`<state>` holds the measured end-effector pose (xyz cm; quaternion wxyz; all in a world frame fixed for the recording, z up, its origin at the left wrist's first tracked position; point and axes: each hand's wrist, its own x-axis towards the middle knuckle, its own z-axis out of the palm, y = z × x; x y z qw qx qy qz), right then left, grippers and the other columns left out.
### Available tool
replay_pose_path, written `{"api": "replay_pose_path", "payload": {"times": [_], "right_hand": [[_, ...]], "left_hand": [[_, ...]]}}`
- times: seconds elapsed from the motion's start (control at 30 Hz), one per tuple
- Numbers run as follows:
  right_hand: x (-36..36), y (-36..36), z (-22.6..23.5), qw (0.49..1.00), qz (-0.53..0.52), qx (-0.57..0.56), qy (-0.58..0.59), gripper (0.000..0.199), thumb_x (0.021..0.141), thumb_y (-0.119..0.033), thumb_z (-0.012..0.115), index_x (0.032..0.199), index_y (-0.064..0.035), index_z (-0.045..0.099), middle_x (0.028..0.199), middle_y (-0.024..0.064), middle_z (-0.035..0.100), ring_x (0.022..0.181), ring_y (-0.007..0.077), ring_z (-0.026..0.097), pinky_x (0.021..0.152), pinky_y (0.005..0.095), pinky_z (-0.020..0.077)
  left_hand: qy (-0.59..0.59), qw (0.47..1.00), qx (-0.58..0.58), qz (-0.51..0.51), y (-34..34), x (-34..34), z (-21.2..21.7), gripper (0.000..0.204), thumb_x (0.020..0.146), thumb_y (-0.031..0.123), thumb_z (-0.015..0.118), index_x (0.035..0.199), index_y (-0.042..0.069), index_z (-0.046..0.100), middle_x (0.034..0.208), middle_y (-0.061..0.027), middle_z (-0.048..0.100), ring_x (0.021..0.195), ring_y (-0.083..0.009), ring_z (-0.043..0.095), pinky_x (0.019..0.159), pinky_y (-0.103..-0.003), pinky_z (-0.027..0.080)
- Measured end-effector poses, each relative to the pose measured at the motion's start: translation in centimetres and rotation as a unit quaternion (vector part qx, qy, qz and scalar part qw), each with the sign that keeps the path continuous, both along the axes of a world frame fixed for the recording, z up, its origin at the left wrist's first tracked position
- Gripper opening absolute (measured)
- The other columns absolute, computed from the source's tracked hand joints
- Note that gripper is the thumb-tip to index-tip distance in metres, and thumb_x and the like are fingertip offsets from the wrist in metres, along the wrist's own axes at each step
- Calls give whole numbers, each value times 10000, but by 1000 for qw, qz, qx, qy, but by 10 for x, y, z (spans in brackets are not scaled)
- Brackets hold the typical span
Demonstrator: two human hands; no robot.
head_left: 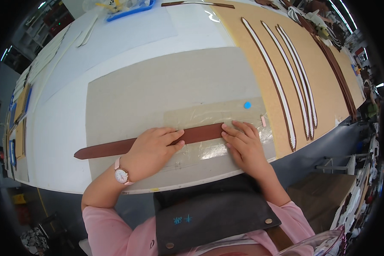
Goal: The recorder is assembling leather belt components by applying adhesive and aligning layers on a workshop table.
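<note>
Strap under both hands, left tip overhanging the grey board: slip and scuff risk

Brown strap (199, 134) lies nearly level, slightly higher at its right end, across the grey board (158, 77). Its pointed left tip runs past the board edge, over the white table (51, 141).

What could go wrong, my read:
- Slip. Clear film (183, 115) covers part of the board and looks glossy below the strap. Slick backing plus uneven pressure could swing the strap off line.
- Kink at the tip. If the board has any thickness, pressing near its left edge could bend the overhang.
- Scuff. Watch (121, 175) on the left wrist sits near the strap's lower edge; a low sweep of that wrist could mark the face.
- Snag. Blue disc (247, 105) and pink piece (263, 121) sit just beyond the right hand's fingers; a sideways shift could knock either one.

Hands vs strap:
- Left hand (155, 143): draped over the strap's middle, covering it, fingers pointing right. Can't tell if it pinches or only rests.
- Right hand (245, 141): fingertips touching the right end, fingers spread, thumb apart just below. Not closed round anything I can see.
- Strap shows bare between the two hands.

Brown-and-white strips (276, 83) lie on the tan board (326, 94), well apart from the strap.
</note>
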<state>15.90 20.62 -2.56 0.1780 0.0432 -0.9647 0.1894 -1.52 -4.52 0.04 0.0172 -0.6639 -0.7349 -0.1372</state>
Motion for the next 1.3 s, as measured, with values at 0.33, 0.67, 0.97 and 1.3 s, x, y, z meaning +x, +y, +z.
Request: {"api": "replay_pose_path", "payload": {"times": [0.33,0.67,0.97,1.3], "right_hand": [[-14,48,26,970,-179,-162,11,259,884,-51,632,1138,-15,661,1114,177,626,1069,383,586,929,442,484],[-49,67,-13,976,-204,-43,-55,184,873,-124,649,1032,-32,647,1007,169,570,984,366,588,851,449,500],[-55,66,-6,976,-207,-65,-23,120,920,-135,574,943,-17,586,976,183,571,936,376,596,794,464,500],[-57,-14,43,946,5,-317,-73,129,958,-75,504,1067,-15,536,958,211,638,906,399,614,757,472,472]], "left_hand": [[-17,999,-36,2,8,4,17,294,829,71,627,1105,63,729,1262,-94,667,1139,-268,604,950,-401,502],[-19,999,-38,-32,3,-4,2,246,927,143,640,1129,38,731,1205,-211,676,1086,-395,642,961,-484,511],[-47,997,-45,-42,3,-13,-4,280,902,97,626,1162,68,726,1247,-238,649,1097,-423,625,976,-471,506],[-59,997,-31,-30,3,-6,1,278,897,88,627,1155,46,720,1242,-241,642,1113,-431,608,971,-486,497]]}}
